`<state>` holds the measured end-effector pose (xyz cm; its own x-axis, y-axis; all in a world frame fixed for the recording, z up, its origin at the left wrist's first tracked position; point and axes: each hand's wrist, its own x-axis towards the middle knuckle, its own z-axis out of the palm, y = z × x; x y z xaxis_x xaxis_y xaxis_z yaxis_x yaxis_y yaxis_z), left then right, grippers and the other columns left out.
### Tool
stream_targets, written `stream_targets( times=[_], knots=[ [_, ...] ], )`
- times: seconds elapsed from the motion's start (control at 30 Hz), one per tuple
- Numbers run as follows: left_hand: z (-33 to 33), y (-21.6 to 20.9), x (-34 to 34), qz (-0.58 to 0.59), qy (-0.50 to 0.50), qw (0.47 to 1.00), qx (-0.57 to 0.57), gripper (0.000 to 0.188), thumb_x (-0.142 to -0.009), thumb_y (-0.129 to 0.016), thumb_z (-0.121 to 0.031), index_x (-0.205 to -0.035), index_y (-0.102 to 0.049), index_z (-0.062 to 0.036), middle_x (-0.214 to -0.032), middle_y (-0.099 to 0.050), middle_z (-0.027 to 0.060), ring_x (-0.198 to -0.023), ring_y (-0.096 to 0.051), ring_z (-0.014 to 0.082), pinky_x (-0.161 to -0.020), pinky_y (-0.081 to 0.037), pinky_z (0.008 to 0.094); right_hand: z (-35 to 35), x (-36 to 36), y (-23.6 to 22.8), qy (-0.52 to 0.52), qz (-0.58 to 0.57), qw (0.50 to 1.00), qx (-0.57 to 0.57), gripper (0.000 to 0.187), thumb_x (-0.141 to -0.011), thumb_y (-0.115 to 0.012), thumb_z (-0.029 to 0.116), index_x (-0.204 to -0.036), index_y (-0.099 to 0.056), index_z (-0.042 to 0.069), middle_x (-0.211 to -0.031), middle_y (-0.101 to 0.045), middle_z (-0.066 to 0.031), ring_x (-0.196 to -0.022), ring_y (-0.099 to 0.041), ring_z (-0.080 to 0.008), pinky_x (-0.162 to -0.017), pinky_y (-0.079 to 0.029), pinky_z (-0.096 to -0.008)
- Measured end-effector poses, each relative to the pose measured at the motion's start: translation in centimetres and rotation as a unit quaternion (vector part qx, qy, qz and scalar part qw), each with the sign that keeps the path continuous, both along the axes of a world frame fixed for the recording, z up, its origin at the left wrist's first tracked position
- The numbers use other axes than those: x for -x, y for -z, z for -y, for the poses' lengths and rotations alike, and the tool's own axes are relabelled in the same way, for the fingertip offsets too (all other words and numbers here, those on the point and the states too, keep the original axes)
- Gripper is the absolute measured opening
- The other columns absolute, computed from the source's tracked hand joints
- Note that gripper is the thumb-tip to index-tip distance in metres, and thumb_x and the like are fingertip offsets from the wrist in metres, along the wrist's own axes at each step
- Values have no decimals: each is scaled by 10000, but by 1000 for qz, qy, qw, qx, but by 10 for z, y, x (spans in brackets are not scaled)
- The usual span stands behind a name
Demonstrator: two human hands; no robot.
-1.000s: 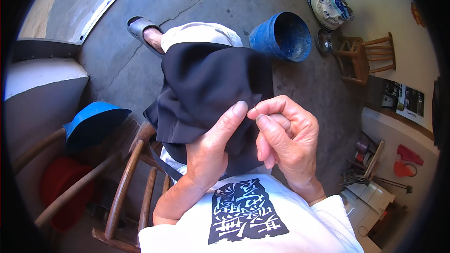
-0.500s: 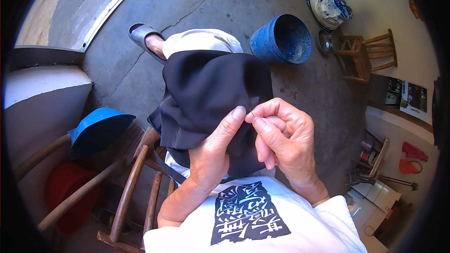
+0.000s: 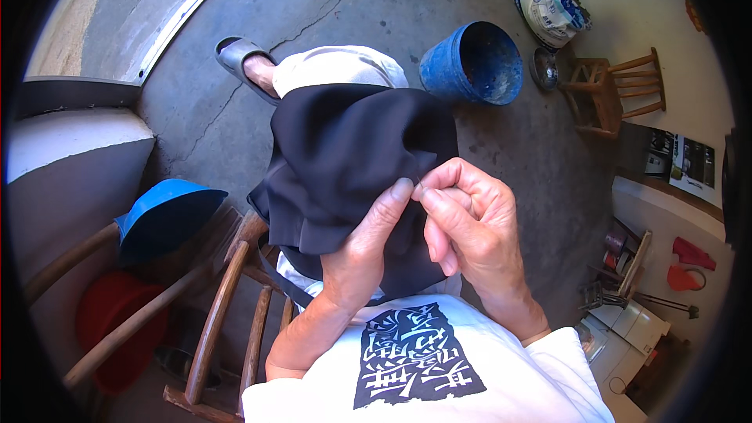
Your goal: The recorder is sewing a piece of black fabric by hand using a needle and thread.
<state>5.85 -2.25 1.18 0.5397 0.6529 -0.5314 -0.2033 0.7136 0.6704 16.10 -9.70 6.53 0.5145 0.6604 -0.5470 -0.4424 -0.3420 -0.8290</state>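
Observation:
Black cloth (image 3: 337,157) lies draped over my lap, folded and rumpled. My left hand (image 3: 364,239) grips its edge, thumb on top and the other fingers hidden beneath the fabric. Close by, my right hand (image 3: 474,223) pinches a thin needle (image 3: 421,182) between thumb and forefinger. The needle's tip points up toward the cloth beside my left thumb. Whether it touches the cloth I cannot tell, and no thread can be made out.
A blue bucket (image 3: 470,63) stands on the concrete floor ahead. To the left are wooden chair rails (image 3: 215,321), a blue basin (image 3: 168,215) and a red tub (image 3: 117,321). At right stand a small wooden chair (image 3: 603,94) and a metal bowl (image 3: 544,69).
My right hand has shifted slightly up and left, bringing the needle nearer my left thumb. The left hand keeps its grip on the cloth.

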Motion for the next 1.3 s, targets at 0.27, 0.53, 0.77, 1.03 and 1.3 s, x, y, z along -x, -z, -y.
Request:
stream_targets(
  times=[0.27, 0.53, 0.77, 1.03, 1.3],
  knots=[
    [-3, 3, 1, 38, 7, 995, 96, 346, -848, -694, -93, -1164, -585, -7, -1060, -652, 91, -919, -639, 178, -862, -504, 296, -2, 3, 1, -11, 48, 999, 10, 63, -946, -565, 84, -917, -559, 28, -580, -546, 9, -456, -467, -8, -392, -336, -153],
    [-10, -4, -2, 99, 12, 974, 205, 183, -889, -682, -149, -1019, -651, -25, -962, -660, 53, -877, -618, 115, -779, -474, 231, -3, 10, 4, -10, 145, 989, 3, 15, -925, -584, 32, -929, -571, 24, -614, -556, 23, -530, -512, -11, -483, -393, -165],
    [-13, -10, -3, 133, 19, 960, 247, 192, -878, -668, -143, -1030, -660, -26, -951, -681, 66, -829, -649, 141, -757, -517, 264, -1, 15, 7, -13, 209, 978, -8, 30, -921, -584, 5, -943, -578, 24, -629, -567, 21, -552, -532, -15, -505, -412, -174],
    [-13, -10, -2, 132, 10, 957, 258, 186, -875, -667, -126, -1031, -663, -24, -954, -683, 68, -834, -652, 141, -754, -523, 264, 1, 14, 9, -21, 226, 974, -12, 42, -918, -591, 0, -946, -584, 31, -653, -582, 16, -565, -550, -21, -520, -428, -173],
    [-10, -10, -2, 87, 8, 968, 235, 157, -890, -654, -150, -1003, -672, -43, -910, -674, 49, -807, -629, 125, -741, -499, 254, 1, 14, 12, -21, 233, 972, -26, 29, -928, -585, 14, -939, -571, 37, -673, -590, 8, -574, -554, -25, -522, -429, -174]
  ],
)
